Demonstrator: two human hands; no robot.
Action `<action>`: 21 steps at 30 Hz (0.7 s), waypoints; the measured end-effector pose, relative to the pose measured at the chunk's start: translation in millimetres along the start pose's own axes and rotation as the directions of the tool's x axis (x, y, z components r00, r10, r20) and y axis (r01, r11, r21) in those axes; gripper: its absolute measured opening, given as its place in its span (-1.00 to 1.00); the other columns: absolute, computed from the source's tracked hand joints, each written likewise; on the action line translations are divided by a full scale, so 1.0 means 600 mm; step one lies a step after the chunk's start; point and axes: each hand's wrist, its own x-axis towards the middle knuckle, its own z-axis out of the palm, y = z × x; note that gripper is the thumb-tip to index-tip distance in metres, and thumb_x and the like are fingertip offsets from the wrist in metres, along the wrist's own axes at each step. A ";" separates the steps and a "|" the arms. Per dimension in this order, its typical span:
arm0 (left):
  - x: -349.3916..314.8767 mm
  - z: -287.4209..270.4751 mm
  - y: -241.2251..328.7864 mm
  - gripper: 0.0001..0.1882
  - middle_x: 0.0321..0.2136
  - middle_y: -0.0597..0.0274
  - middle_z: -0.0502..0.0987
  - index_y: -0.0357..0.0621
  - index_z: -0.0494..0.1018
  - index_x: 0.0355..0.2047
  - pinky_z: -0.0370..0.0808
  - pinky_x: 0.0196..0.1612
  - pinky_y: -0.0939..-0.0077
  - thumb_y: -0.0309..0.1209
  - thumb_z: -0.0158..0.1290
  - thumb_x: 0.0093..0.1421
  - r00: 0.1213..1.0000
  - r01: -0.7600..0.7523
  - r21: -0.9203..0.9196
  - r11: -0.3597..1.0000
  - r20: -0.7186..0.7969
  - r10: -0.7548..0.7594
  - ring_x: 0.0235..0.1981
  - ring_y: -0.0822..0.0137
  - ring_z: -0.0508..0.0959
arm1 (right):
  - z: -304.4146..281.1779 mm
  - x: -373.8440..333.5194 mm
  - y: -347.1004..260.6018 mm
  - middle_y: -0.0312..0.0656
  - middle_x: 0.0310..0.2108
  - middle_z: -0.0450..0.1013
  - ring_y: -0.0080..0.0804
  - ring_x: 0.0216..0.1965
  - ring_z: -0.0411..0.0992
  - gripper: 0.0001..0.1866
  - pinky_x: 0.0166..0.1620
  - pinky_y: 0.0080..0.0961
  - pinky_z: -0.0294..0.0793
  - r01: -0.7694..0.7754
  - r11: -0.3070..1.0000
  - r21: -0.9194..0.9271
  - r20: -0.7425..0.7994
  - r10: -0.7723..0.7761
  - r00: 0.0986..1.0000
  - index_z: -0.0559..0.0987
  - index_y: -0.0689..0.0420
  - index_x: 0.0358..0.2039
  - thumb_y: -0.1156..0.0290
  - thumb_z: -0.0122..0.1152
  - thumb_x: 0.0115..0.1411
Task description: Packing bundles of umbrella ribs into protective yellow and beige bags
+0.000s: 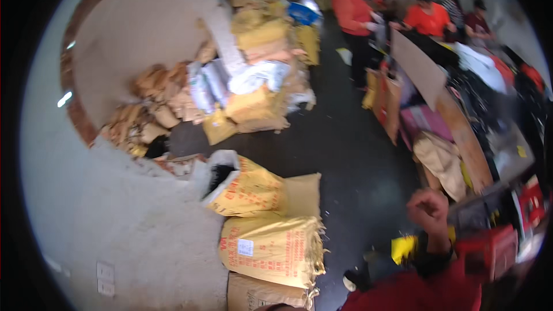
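Observation:
My right hand (427,207) is raised at the lower right, its forearm rising from a dark red sleeve with a black cuff. The fingers are curled in, somewhat blurred, and nothing shows in them. It is nearest to the corner of a long worktable (507,187), just beyond which a beige sack (440,161) hangs or leans against the board side. A red plastic stool (489,250) stands beside my forearm, and a yellow piece (404,249) lies below it. My left hand is out of the picture.
Stacked yellow woven sacks (271,250) stand along the wall, one open with black material (219,175) inside. More sacks and brown paper (167,95) pile up farther off. Dark floor (357,155) runs between them and the table. Several people work at the far end, one in orange (426,18).

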 end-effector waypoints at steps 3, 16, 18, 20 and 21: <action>0.001 -0.010 -0.006 -0.78 -0.47 0.07 0.40 -0.27 0.36 -0.44 0.33 -0.29 0.35 -0.32 -0.04 0.03 0.996 -0.021 0.004 1.000 0.083 0.021 -0.41 0.22 0.41 | -0.022 -0.005 -0.017 -0.24 -0.58 0.41 -0.58 -0.59 0.39 -0.91 -0.52 -0.67 0.31 0.052 0.979 -0.200 0.167 -0.019 0.986 0.46 0.22 -0.46 0.60 0.10 -0.05; -0.199 -0.172 -0.583 -0.82 -0.46 0.16 0.46 -0.16 0.42 -0.29 0.39 -0.38 0.54 -0.39 -0.04 0.10 0.388 0.757 0.607 0.242 -0.119 -0.914 -0.42 0.36 0.45 | -0.281 -0.373 0.265 -0.10 -0.49 0.47 -0.09 -0.40 0.45 -0.78 -0.41 -0.20 0.41 -0.329 -0.019 -0.944 -0.168 0.886 0.433 0.51 0.06 -0.42 0.25 0.07 -0.07; -0.180 -0.179 -0.583 -0.80 -0.46 0.16 0.46 -0.17 0.41 -0.27 0.39 -0.37 0.55 -0.37 -0.03 0.10 0.338 0.771 0.608 0.190 -0.138 -0.931 -0.40 0.37 0.45 | -0.271 -0.390 0.301 -0.10 -0.48 0.47 -0.10 -0.40 0.45 -0.78 -0.42 -0.21 0.42 -0.438 0.007 -0.899 -0.175 0.911 0.374 0.51 0.07 -0.42 0.24 0.06 -0.07; -0.156 -0.199 -0.586 -0.77 -0.46 0.15 0.46 -0.18 0.41 -0.24 0.38 -0.35 0.56 -0.35 -0.03 0.10 0.388 0.813 0.541 0.217 -0.225 -0.894 -0.38 0.38 0.44 | -0.246 -0.395 0.347 -0.12 -0.47 0.47 -0.12 -0.37 0.45 -0.77 -0.40 -0.24 0.42 -0.506 0.075 -0.859 -0.136 0.920 0.368 0.50 0.05 -0.39 0.23 0.06 -0.05; -0.140 -0.214 -0.584 -0.75 -0.46 0.15 0.45 -0.18 0.41 -0.23 0.38 -0.35 0.57 -0.35 -0.02 0.11 0.429 0.832 0.494 0.252 -0.287 -0.857 -0.37 0.38 0.44 | -0.234 -0.374 0.365 -0.12 -0.45 0.47 -0.12 -0.35 0.45 -0.76 -0.39 -0.25 0.42 -0.505 0.105 -0.857 -0.102 0.925 0.366 0.50 0.04 -0.37 0.23 0.05 -0.04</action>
